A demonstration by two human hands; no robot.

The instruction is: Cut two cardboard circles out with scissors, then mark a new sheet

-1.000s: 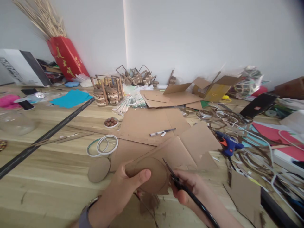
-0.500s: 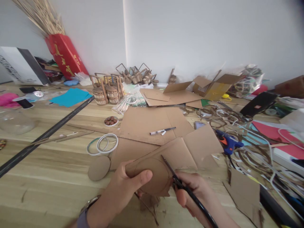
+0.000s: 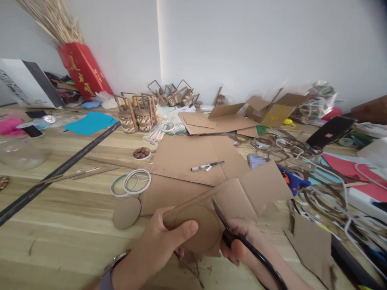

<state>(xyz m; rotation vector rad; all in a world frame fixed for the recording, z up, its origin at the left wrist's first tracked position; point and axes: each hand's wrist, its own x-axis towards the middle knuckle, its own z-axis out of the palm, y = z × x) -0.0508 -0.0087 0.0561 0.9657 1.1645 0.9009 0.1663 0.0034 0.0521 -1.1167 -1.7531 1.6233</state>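
My left hand (image 3: 169,235) grips a brown cardboard sheet (image 3: 229,197) by its left end, thumb on top and fingers beneath. A circle is drawn on the sheet, just right of my thumb. My right hand (image 3: 242,243) is closed around black-handled scissors (image 3: 252,247), whose blades point up and left at the right side of the drawn circle. Part of the sheet lies between the blades. A cut cardboard disc (image 3: 127,212) rests on the table left of my left hand.
Beyond the sheet lie flat cardboard (image 3: 184,155) and a pen (image 3: 207,166). Tape rings (image 3: 137,181) and a bowl of brown balls (image 3: 141,153) are to the left. A blue glue gun (image 3: 294,182) and tangled strips are right. Small baskets (image 3: 145,119) stand behind.
The held sheet and both hands have shifted slightly right, and the sheet has turned a little. Its right end now covers part of the glue gun.
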